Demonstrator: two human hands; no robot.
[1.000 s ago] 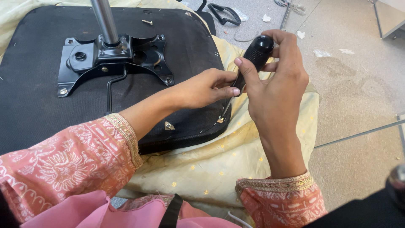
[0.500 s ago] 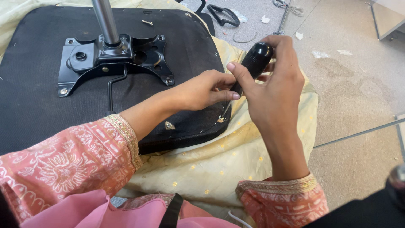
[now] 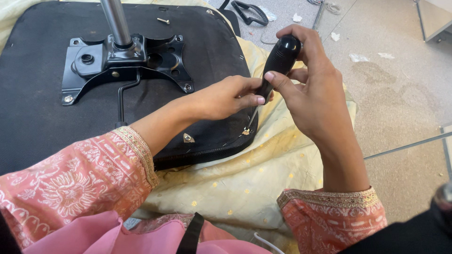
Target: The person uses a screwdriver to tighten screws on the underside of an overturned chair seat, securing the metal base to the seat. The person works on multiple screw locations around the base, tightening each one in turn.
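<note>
Here, right hand [image 3: 313, 89] wrapped around black screwdriver [image 3: 278, 63] handle, left hand [image 3: 226, 96] pinching its shaft near the handle; long axis tilted, tip pointing down-left onto a screw [image 3: 246, 130] at the upturned black chair seat [image 3: 42, 113] edge, over yellow cloth [image 3: 235, 183].

A black-handled screwdriver [image 3: 278, 63] is held tilted, gripped between right-hand fingers [image 3: 275, 80]; its tip is seated on a screw [image 3: 246, 130] below the left fingertips [image 3: 256, 99].

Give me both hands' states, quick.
Left hand: closed, fingers pinching the screwdriver near its shaft.
Right hand: closed around the screwdriver's black handle.
</note>
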